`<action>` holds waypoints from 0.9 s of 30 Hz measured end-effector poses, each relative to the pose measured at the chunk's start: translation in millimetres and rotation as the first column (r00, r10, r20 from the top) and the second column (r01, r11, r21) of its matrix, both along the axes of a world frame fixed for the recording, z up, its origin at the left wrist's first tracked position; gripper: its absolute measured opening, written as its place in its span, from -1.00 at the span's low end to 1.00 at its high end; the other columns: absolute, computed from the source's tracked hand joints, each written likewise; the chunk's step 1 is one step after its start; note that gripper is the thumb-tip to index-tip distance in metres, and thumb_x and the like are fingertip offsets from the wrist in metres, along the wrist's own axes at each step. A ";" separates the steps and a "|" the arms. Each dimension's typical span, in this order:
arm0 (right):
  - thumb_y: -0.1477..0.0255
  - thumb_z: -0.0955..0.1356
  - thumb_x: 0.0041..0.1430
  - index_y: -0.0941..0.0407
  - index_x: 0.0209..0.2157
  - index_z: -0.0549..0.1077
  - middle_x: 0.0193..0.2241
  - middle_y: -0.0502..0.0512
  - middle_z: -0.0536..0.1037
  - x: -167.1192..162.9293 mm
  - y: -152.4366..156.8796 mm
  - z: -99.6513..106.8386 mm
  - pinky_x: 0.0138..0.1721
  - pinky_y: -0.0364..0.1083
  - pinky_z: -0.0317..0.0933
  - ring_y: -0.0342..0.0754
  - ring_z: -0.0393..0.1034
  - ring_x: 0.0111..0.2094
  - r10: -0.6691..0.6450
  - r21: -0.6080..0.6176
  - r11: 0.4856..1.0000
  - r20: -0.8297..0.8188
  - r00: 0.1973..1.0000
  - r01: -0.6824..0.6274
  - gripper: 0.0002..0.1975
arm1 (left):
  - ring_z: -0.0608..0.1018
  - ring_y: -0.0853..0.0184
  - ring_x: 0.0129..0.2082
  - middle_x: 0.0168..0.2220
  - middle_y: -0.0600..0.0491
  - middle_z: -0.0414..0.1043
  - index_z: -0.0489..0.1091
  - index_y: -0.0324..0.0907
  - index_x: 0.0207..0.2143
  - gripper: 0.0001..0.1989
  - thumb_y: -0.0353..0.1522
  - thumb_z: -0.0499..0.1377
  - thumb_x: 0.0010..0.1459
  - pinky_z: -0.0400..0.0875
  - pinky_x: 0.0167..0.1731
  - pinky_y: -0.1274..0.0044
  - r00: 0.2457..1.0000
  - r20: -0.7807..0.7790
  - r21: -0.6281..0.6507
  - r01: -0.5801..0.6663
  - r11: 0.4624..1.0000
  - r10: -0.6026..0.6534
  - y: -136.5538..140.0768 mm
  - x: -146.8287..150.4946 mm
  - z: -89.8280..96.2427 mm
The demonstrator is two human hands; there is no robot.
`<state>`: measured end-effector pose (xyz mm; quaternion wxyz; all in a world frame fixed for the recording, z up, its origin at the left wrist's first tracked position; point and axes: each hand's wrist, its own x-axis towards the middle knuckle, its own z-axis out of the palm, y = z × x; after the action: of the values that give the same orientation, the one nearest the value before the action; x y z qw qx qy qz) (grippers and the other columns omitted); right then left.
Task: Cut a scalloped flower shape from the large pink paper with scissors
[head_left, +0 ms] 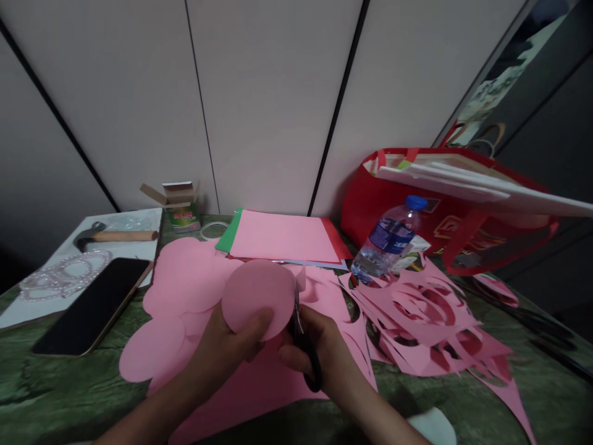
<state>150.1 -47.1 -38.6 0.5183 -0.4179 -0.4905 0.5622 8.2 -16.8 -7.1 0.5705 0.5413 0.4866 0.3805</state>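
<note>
My left hand pinches a pink paper circle near its lower edge, thumb on top. In my right hand is a pair of black-handled scissors, its blades at the circle's right edge. A small strip of pink paper stands up beside the blades. Beneath both hands lie pink sheets. To the left, several cut pink circles overlap in a loose pile. Pink paper scraps with curved cut-outs are heaped to the right of my right hand.
Behind lie stacked coloured sheets. A water bottle leans by a red bag at the right. On the left are a phone, a hammer, clear beads and an open small box. A wall panel stands behind.
</note>
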 end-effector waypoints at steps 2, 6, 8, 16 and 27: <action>0.25 0.48 -0.30 0.16 -0.52 0.30 -0.64 -0.14 0.17 0.5 0.0 0.2 -0.60 -0.20 -0.13 -0.23 -0.02 -0.60 0.016 -0.002 1.000 0.004 1.000 -0.016 -0.62 | 0.16 0.53 -0.80 -0.85 0.24 0.12 0.25 -0.20 -0.63 -0.80 -0.26 0.15 -0.13 0.05 -0.81 0.65 0.999 0.006 0.011 -0.034 0.999 0.034 -1.3 1.8 0.5; 0.28 0.48 -0.29 0.17 -0.50 0.31 -0.64 -0.13 0.17 1.3 0.1 -0.7 -0.60 -0.20 -0.15 -0.23 -0.06 -0.60 0.019 0.003 1.000 -0.013 1.000 -0.019 -0.63 | 0.13 0.53 -0.79 -0.83 0.26 0.12 0.28 -0.21 -0.56 -0.81 -0.26 0.15 -0.13 0.02 -0.80 0.65 0.996 0.022 0.043 -0.084 0.996 0.083 -2.9 2.4 -0.9; 0.30 0.49 -0.30 0.16 -0.52 0.31 -0.65 -0.14 0.17 1.3 0.2 -1.2 -0.60 -0.20 -0.16 -0.23 -0.06 -0.61 0.013 -0.003 1.000 -0.019 1.000 -0.013 -0.64 | 0.16 0.52 -0.79 -0.83 0.25 0.14 0.29 -0.21 -0.54 -0.80 -0.24 0.16 -0.12 0.04 -0.79 0.65 0.999 0.010 0.032 -0.041 0.999 0.041 -1.8 0.7 -2.5; 0.33 0.48 -0.27 0.17 -0.56 0.30 -0.67 -0.16 0.14 0.5 0.4 2.2 -0.62 -0.21 -0.16 -0.24 -0.08 -0.62 0.001 0.010 1.000 -0.002 1.000 -0.001 -0.68 | 0.14 0.53 -0.80 -0.84 0.24 0.11 0.26 -0.21 -0.66 -0.76 -0.24 0.15 -0.11 0.01 -0.79 0.63 0.999 -0.006 0.047 -0.042 0.998 0.042 3.4 -1.9 -3.0; 0.34 0.49 -0.29 0.14 -0.59 0.30 -0.70 -0.13 0.26 -0.7 0.1 0.7 -0.63 -0.21 -0.02 -0.22 0.09 -0.65 -0.008 -0.035 0.999 -0.020 1.000 0.007 -0.70 | 0.15 0.52 -0.77 -0.84 0.21 0.08 0.17 -0.18 -0.80 -0.61 -0.20 0.10 -0.03 0.03 -0.74 0.60 0.997 -0.075 0.115 -0.012 0.993 0.021 3.1 -5.5 -7.5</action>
<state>149.4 -47.0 -37.8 0.5181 -0.4231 -0.4739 0.5727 2.7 -13.7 -14.6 0.5163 0.5832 0.4897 0.3917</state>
